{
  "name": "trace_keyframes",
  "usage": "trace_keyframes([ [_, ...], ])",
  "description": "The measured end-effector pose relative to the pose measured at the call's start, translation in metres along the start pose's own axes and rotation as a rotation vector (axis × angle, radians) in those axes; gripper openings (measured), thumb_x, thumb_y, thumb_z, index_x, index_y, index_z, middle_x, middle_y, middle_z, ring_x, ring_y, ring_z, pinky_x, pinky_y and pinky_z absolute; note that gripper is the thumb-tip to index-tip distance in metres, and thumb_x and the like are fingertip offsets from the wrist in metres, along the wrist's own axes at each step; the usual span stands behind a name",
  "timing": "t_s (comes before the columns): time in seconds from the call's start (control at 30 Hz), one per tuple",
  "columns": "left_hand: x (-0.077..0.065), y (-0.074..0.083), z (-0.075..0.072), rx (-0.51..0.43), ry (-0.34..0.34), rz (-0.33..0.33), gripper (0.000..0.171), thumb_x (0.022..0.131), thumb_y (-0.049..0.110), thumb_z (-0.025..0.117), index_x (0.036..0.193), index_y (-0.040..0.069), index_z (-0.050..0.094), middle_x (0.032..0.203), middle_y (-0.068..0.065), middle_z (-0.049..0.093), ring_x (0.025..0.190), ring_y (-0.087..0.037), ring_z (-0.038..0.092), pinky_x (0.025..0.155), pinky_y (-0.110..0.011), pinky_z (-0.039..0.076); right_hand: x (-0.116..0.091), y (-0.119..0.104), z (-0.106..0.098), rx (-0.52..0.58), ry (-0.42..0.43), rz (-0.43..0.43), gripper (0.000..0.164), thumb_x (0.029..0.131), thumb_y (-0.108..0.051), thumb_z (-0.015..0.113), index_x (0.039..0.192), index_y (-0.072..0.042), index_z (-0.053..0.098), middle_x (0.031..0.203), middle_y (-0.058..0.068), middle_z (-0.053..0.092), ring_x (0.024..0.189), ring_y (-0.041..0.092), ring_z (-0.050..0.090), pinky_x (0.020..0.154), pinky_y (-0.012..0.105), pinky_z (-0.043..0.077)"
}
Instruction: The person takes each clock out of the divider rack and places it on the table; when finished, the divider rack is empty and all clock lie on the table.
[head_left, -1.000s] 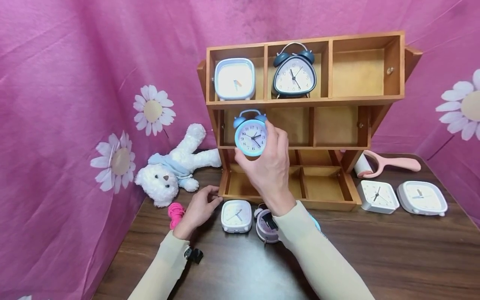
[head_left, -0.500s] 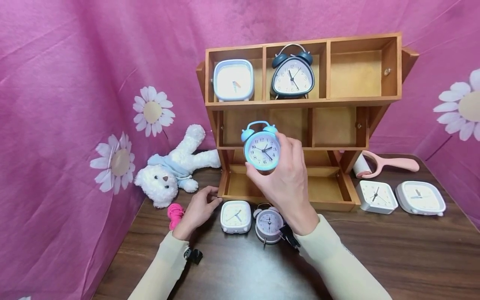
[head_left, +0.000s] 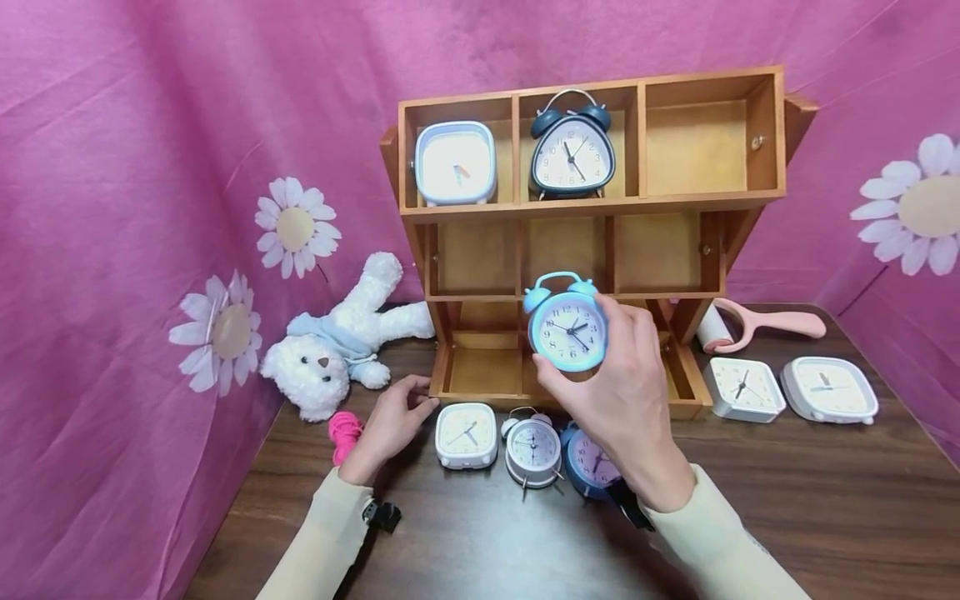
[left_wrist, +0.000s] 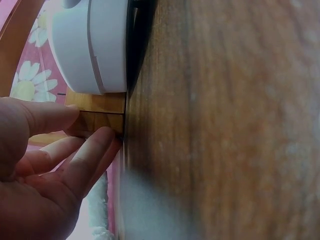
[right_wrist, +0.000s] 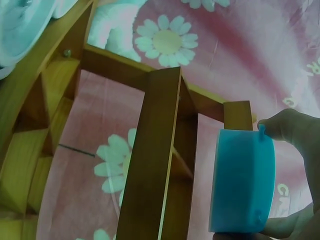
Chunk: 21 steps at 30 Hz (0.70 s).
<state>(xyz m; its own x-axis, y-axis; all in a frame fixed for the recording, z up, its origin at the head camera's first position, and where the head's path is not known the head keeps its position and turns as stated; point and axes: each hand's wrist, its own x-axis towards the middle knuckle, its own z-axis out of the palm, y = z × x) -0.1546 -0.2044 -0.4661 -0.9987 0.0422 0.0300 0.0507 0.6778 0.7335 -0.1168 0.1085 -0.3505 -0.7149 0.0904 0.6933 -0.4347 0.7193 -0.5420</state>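
Note:
A light-blue twin-bell alarm clock (head_left: 567,332) is pinched between the thumb and fingers of my right hand (head_left: 618,379). It is raised in front of the wooden shelf (head_left: 592,204), dial facing me. In the right wrist view the side of the blue alarm clock (right_wrist: 242,180) shows between thumb and finger. My left hand (head_left: 390,425) holds the shelf's lower left corner; in the left wrist view, thumb and fingers of the left hand (left_wrist: 55,165) lie on either side of that wooden corner (left_wrist: 102,120). The shelf's top row bears a white square clock (head_left: 455,164) and a dark triangular alarm clock (head_left: 573,157).
Before the shelf stand a white clock (head_left: 467,437), a pale twin-bell clock (head_left: 532,450) and a dark-blue one (head_left: 588,462), partly hidden. White clocks (head_left: 745,389) and a pink lint roller (head_left: 772,323) lie right. A teddy bear (head_left: 315,371) and pink cord (head_left: 344,435) lie left.
My right hand has carried the light-blue alarm clock from the middle row down and to the right, away from the shelf. The left hand stays at the corner. The view shifts slightly.

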Motion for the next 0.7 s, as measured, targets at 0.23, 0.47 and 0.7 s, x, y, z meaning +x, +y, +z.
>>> trace_keyframes([
  [0.23,-0.002,-0.002,-0.002,-0.023,0.005,0.047,0.03,0.104,0.012,0.076,0.132,0.0,0.074,0.114,-0.016,0.081,0.105,-0.028,0.077,0.091,-0.042,0.062,-0.011,0.011,-0.017,-0.03,0.018,0.015,0.091,0.072,-0.036,0.097,0.147,0.004,0.062,0.122,0.028,0.063,0.112,0.042,0.059,0.087,0.053,0.049],
  [0.47,-0.002,-0.008,-0.001,-0.038,0.01,0.078,0.03,0.105,0.015,0.076,0.131,0.0,0.074,0.113,-0.016,0.081,0.103,-0.026,0.077,0.089,-0.039,0.062,-0.022,0.022,-0.035,-0.067,0.016,0.041,0.094,0.069,-0.035,0.099,0.146,0.004,0.062,0.125,0.03,0.062,0.113,0.044,0.06,0.089,0.052,0.048],
  [0.7,-0.002,0.0,-0.002,-0.018,-0.01,0.0,0.031,0.106,0.012,0.075,0.135,0.001,0.073,0.118,-0.016,0.082,0.11,-0.028,0.077,0.093,-0.04,0.061,-0.033,0.041,-0.055,-0.112,0.021,0.07,0.094,0.068,-0.033,0.099,0.145,0.005,0.062,0.123,0.032,0.06,0.113,0.047,0.058,0.087,0.048,0.043],
])
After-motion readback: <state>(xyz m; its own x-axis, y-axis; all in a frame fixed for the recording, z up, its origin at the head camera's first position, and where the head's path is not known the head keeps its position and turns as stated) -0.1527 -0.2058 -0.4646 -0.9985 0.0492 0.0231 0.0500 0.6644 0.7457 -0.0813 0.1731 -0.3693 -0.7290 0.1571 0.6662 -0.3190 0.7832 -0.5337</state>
